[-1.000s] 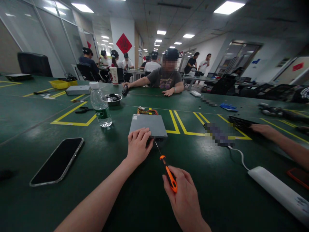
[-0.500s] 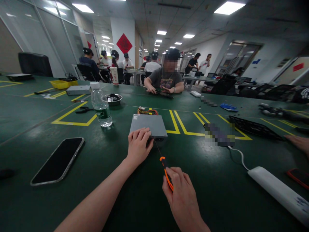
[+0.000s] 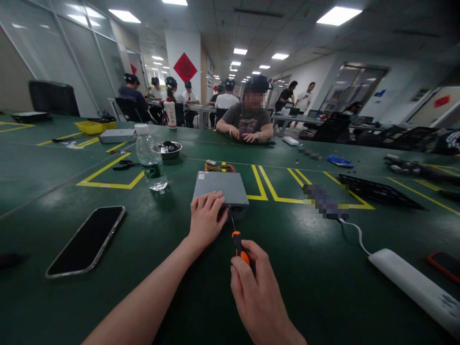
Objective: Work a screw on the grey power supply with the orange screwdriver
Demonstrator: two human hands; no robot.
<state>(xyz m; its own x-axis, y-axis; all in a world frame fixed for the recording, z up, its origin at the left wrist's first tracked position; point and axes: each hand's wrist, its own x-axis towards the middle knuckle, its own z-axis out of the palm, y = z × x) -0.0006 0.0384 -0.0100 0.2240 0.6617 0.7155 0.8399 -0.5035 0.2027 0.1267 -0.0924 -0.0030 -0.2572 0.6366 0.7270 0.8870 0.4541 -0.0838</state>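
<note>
A grey metal computer power supply [image 3: 230, 188] lies on the green table, a bundle of coloured wires [image 3: 220, 167] at its far side. My left hand [image 3: 205, 216] is closed over its near left edge, fingers on the top face. In my right hand [image 3: 257, 287], thumb and fingers grip the orange and black handle of a screwdriver [image 3: 237, 243]. The screwdriver's shaft points at the near face of the power supply, close to the socket. Whether the tip sits in a screw is too small to tell.
A water bottle [image 3: 151, 163] and a phone [image 3: 88, 241] stand and lie to the left, with a metal bowl [image 3: 170, 150] behind the bottle. At right are a white power strip [image 3: 413, 287] and a black panel [image 3: 377, 190]. A person [image 3: 247, 115] sits opposite.
My right hand has shifted slightly left, and its fingers have changed their grip on the screwdriver, which now stands steeper. My left hand and the power supply have stayed put.
</note>
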